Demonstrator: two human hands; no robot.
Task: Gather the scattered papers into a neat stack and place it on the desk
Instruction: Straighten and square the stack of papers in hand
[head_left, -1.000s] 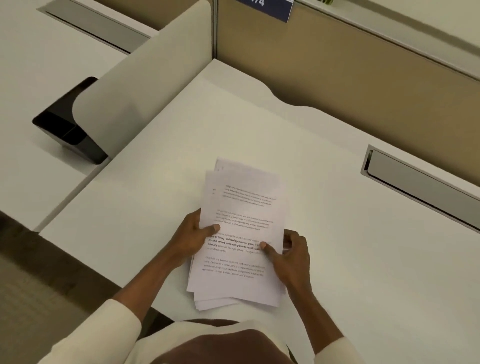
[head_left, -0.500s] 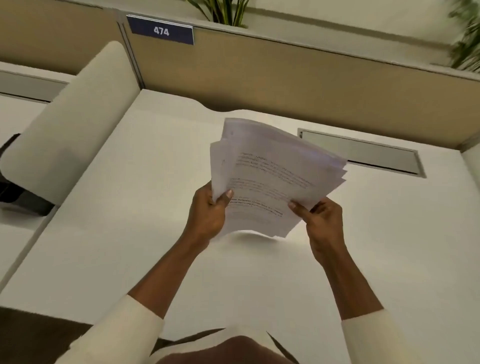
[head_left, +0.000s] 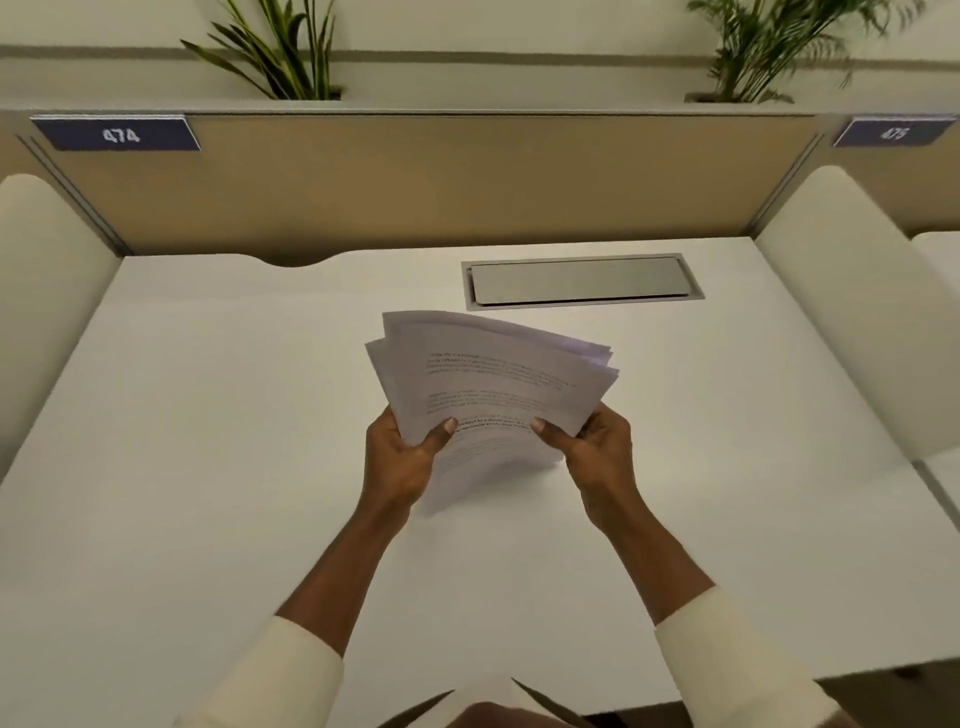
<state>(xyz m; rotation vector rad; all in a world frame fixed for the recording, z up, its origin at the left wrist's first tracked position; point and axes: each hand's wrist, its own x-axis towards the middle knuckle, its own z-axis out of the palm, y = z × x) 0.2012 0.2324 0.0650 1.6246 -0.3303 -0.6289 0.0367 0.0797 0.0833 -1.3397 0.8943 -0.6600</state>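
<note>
A bundle of white printed papers (head_left: 488, 379) is held up over the middle of the white desk (head_left: 208, 467), tilted with its top edge away from me. The sheets are uneven, with corners fanning out at the top left and right. My left hand (head_left: 400, 457) grips the lower left edge, thumb on the front sheet. My right hand (head_left: 597, 452) grips the lower right edge the same way. The bottom edge of the bundle hangs just above the desk surface, between my hands.
A grey metal cable flap (head_left: 582, 280) is set into the desk behind the papers. A tan partition (head_left: 441, 182) with labels 474 (head_left: 119, 135) and 475 (head_left: 893, 133) closes the back. White side dividers (head_left: 852, 301) stand left and right. Plants (head_left: 280, 52) sit above.
The papers lay flat on the desk under both hands a second ago. Both hands have since lifted them upright and brought them to the desk's middle; the view has swung to face the partition.
</note>
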